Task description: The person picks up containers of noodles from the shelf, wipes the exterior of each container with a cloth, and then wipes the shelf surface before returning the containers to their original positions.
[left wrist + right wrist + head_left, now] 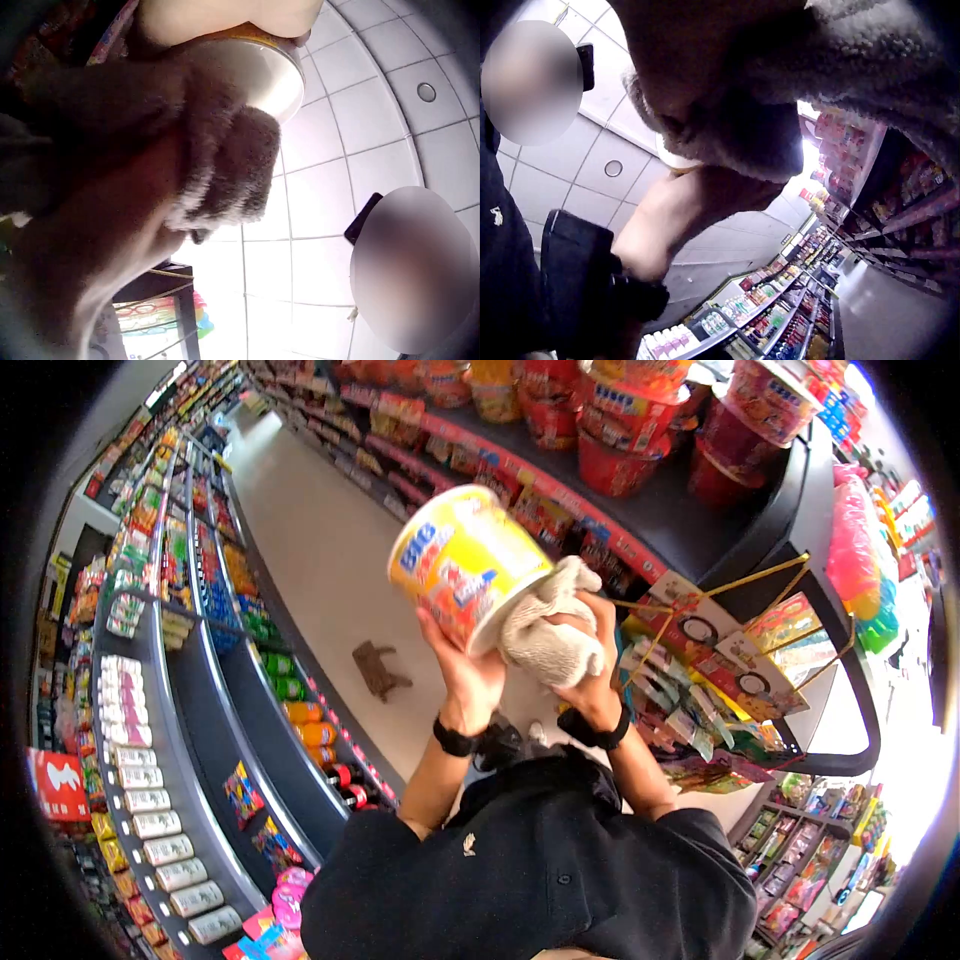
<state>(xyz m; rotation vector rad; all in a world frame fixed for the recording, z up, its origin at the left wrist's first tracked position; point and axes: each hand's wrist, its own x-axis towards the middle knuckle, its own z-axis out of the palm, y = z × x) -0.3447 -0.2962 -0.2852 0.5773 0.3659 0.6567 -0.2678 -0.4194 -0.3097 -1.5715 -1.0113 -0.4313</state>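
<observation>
A yellow instant noodle tub (465, 560) with "BIG" lettering tilts in front of the person's chest. The left hand (468, 678) grips its side from below. Bunched in the right hand (597, 680), a beige towel (548, 630) lies against the tub's white round end. The left wrist view shows that white end (274, 79) beside the towel (244, 169), with the left hand (225, 19) above it. In the right wrist view the towel (727, 142) covers most of the tub, and the left hand (682, 206) reaches in beneath.
Red noodle tubs (615, 465) stand on a dark shelf (690, 520) ahead to the right. Near the right arm are hanging packets (690, 710) and a black-framed rack (865, 735). Shelves with white bottles (165, 825) line the left. A small brown stool (380, 670) stands on the aisle floor (300, 530).
</observation>
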